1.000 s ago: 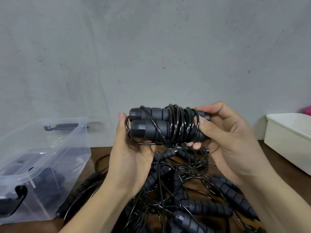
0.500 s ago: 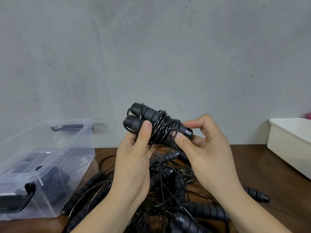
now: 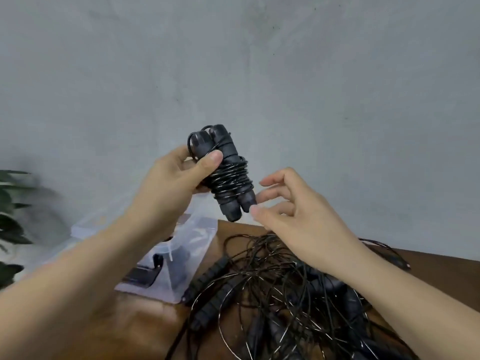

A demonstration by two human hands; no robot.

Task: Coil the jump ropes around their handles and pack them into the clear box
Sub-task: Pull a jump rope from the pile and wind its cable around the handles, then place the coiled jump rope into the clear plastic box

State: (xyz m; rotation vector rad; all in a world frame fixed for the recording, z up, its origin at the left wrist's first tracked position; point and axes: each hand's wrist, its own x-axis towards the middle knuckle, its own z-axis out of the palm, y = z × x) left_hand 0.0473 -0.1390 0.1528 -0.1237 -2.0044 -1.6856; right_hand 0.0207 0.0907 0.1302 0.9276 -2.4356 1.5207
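Coiled jump rope [image 3: 228, 178]: winding judged complete, gripped by left hand [image 3: 176, 178], right hand [image 3: 293, 211] loose and empty beside its lower ends; next move, lowering it left into clear box [image 3: 200, 237].

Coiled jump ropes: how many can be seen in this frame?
1 for certain: the coiled jump rope, held up in the left hand. Dark shapes inside the clear box may be more; the pile on the table is uncoiled.

Plain grey wall [image 3: 259, 74] fills upper frame; dark wooden table [image 3: 428, 263] lower right; blurred plant [image 3: 11, 203] at left edge.
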